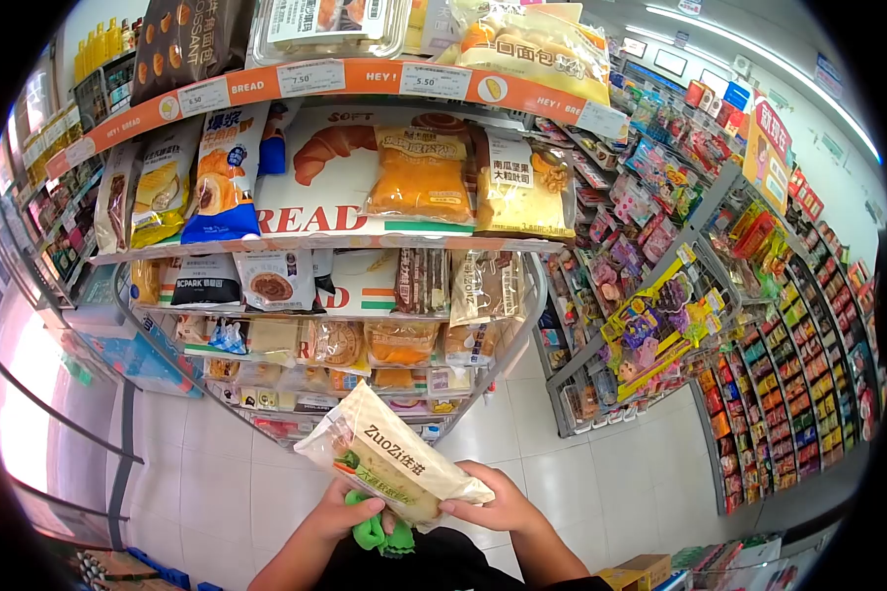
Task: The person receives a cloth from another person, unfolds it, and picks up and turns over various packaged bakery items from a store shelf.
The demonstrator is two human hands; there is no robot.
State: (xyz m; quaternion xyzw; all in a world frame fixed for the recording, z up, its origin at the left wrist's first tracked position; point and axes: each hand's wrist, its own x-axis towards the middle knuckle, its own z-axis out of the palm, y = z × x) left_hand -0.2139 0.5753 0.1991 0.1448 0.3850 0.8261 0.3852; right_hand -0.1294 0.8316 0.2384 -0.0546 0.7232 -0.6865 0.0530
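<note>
A cream-coloured bread package (396, 463) with "ZuoZi" lettering is held tilted in front of my body, below the bread shelves. My left hand (343, 514) grips its lower left side, thumb on top, and also has a crumpled green cloth (384, 535) bunched under the package. At the package's right end my right hand (498, 504) is closed on the edge, thumb on the front. The fingers beneath the package are mostly hidden.
Ahead stands a tiered bread rack (315, 243) with an orange price strip (370, 77) and several wrapped breads. To the right are a wire snack rack (650, 325) and long snack shelves (788, 384). Pale floor tiles (552, 473) lie below; a cardboard box (641, 571) sits lower right.
</note>
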